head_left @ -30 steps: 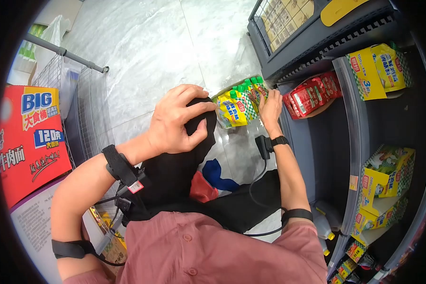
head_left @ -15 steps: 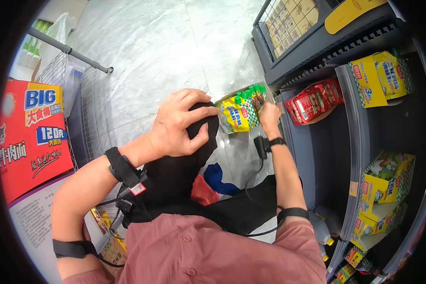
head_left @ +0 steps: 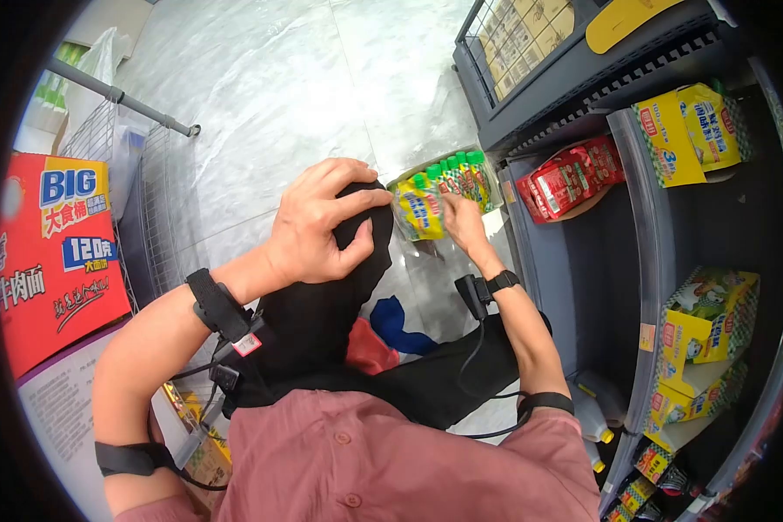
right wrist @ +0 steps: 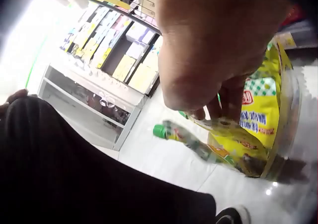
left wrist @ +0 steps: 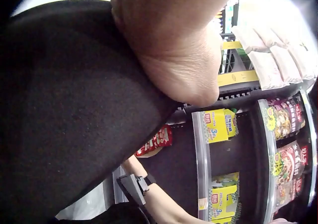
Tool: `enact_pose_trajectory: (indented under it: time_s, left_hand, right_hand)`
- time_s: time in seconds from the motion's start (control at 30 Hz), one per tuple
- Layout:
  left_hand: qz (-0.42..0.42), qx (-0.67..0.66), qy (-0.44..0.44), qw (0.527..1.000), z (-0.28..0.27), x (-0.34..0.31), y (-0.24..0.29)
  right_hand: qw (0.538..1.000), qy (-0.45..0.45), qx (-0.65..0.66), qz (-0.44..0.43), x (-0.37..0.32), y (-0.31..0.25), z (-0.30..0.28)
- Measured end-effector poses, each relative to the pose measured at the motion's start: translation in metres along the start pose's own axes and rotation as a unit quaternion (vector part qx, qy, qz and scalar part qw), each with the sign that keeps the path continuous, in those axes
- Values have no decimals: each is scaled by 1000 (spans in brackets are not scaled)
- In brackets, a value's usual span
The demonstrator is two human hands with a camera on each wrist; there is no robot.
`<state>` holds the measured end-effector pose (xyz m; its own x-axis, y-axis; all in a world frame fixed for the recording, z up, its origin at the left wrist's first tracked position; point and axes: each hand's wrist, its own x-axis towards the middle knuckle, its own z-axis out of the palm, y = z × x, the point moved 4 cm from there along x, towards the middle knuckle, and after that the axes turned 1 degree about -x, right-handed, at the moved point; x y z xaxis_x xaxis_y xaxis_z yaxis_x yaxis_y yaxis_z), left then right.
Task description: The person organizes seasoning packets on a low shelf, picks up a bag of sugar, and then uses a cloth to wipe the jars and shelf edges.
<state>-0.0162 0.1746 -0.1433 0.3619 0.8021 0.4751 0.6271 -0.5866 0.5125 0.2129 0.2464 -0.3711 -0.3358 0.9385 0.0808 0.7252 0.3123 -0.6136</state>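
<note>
My left hand [head_left: 322, 222] rests over the bent knee of the black trousers [head_left: 309, 317], its fingers loosely curved and holding no object. On the floor ahead stands a box [right wrist: 292, 110] of seasoning pouches with green caps. With curled fingers my right hand [head_left: 467, 222] grips a yellow seasoning pouch [head_left: 418, 213] at the box's near side; the fingertips are partly hidden. In the right wrist view, a slim pouch with a green cap [right wrist: 159, 131] leans out to the left, below the right hand [right wrist: 213, 50]. More capped pouches [head_left: 465, 178] stand upright behind.
To the right, a dark shelf holds red packets [head_left: 570, 181] and yellow cartons [head_left: 694, 135] of pouches. A red noodle box [head_left: 61, 252] and a wire rack [head_left: 161, 200] are at the left. Red and blue cloth [head_left: 400, 324] lies between the legs.
My right hand has moved from the box's right end leftward to the near pouches, its fingers now curled. The front pouch has shifted slightly left. The left hand stays on the knee.
</note>
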Motion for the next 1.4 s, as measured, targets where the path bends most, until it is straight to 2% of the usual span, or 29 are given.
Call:
enact_pose_trajectory:
  time_s: [0.03, 0.07, 0.1, 0.13, 0.17, 0.2, 0.23, 0.27, 0.3, 0.37, 0.4, 0.53, 0.63, 0.7, 0.73, 0.77, 0.83, 0.9, 1.0, 1.07, 1.17, 1.2, 1.23, 1.3, 1.33, 1.4]
  left_hand:
    - [-3, -3, -6, 1000, 0, -2, 0]
    - [-2, -4, -7, 1000, 1, -2, 0]
    - [-4, -3, -10, 1000, 1, -2, 0]
    - [-6, -1, -13, 1000, 0, -2, -1]
    - [-5, 0, -13, 1000, 0, -2, -1]
    - [-4, 1, -10, 1000, 0, -2, -1]
    - [-2, 1, -8, 1000, -1, -3, -1]
    - [-2, 2, -8, 1000, -1, -3, 0]
    - [-1, 1, -10, 1000, -1, -3, -1]
    - [-4, 2, -9, 1000, -2, -3, -2]
    - [-6, 0, -6, 1000, -3, -3, -2]
    - [-9, -15, -13, 1000, -3, -3, -2]
    - [-13, -28, -1, 1000, -3, -4, -4]
    - [-7, -21, 10, 1000, -1, -4, -4]
    - [5, -9, 24, 1000, -1, -2, -2]
    - [9, -12, 25, 1000, -1, -1, -1]
    - [4, -14, 6, 1000, 0, 0, -1]
    - [6, -8, 11, 1000, 1, -1, 0]
    - [7, -2, 19, 1000, 1, -3, 1]
    - [7, 0, 21, 1000, -1, -4, 2]
    - [4, -4, 23, 1000, -2, -5, 2]
    - [4, -1, 23, 1000, -2, -5, 2]
    - [3, 3, 23, 1000, -3, -4, 1]
    - [4, 4, 21, 1000, -2, -5, 3]
    - [6, 6, 21, 1000, -3, -5, 2]
    - [5, 10, 24, 1000, -3, -5, 2]
  right_hand:
    - [1000, -1, 2, 3, -3, -15, 0]
    - [985, -34, 135, 100, -4, -23, 3]
    - [943, -65, 263, 193, -4, -28, 7]
    - [923, 5, 297, 243, -3, -18, 13]
    - [923, 6, 297, 243, 3, -3, 22]
    - [960, 16, 154, 231, 9, 23, 31]
    - [976, 27, 8, 215, 13, 30, 27]
    - [982, 16, -52, 181, 12, 35, 26]
    - [982, 17, -52, 179, 13, 29, 21]
    - [956, -49, -168, 237, 16, 24, 13]
    - [953, -45, -206, 217, 17, 28, 17]
    - [961, -50, -222, 158, 16, 26, 18]
    - [974, -23, -192, 115, 4, 0, 7]
    - [978, 14, -204, 48, -2, -14, -2]
    - [974, -36, -213, 74, -1, -14, -5]
    - [973, -33, -215, 77, 2, -18, -13]
    - [974, 0, -176, 144, 8, -23, -27]
    - [979, -25, -143, 141, 8, -29, -27]
    - [984, 19, -115, 138, 4, -29, -19]
    - [981, 69, -40, 176, 3, -20, -15]
    - [983, 33, -42, 177, -1, -6, 3]
    - [989, 40, -41, 138, -4, -12, 9]
    - [993, -14, -83, 86, -8, -11, 23]
    - [983, -104, -108, 103, -19, 2, 55]
    - [984, -103, -108, 102, -23, 8, 60]
    - [997, 2, -4, 75, -28, 11, 62]
